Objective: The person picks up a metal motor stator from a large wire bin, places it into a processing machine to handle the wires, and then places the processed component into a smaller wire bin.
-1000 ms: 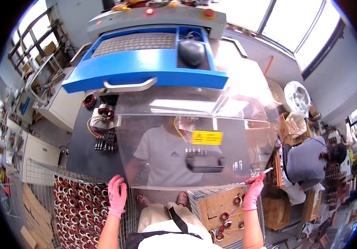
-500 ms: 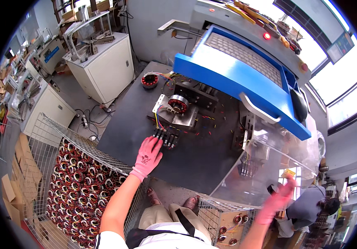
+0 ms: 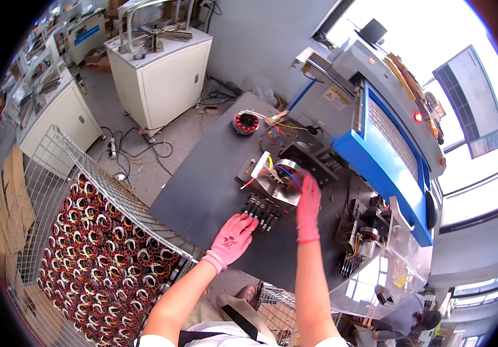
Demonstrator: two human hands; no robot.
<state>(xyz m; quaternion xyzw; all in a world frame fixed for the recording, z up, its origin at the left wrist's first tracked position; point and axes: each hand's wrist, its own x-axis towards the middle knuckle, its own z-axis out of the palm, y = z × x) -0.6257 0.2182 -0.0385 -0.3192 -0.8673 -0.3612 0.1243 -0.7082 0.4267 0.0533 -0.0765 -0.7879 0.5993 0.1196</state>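
Observation:
My left hand (image 3: 232, 238), in a pink glove, rests its outstretched fingers on the near ends of a row of black clips (image 3: 256, 208) on the dark tabletop. Beyond the clips, a motor stator (image 3: 289, 165), with a metal ring and red inside, sits in a metal fixture (image 3: 273, 188). Loose red, yellow and blue wires stick out from it. Close against the stator's right side is my right hand (image 3: 308, 209), also pink-gloved; its fingertips are smeared by motion, so their grip is unclear. Another stator (image 3: 246, 121) lies at the table's far left corner.
A wire basket (image 3: 127, 199) full of stators stands to the left. A blue machine cover (image 3: 382, 162) rises at the right, above a second fixture (image 3: 367, 234) and a clear plastic guard (image 3: 385, 277). White cabinets (image 3: 165, 81) stand behind. A person (image 3: 402, 318) bends at lower right.
My right hand has swung from the far right, by the clear guard, to the stator. The wires that ran down to the clips now hang loose. The view has turned to the right.

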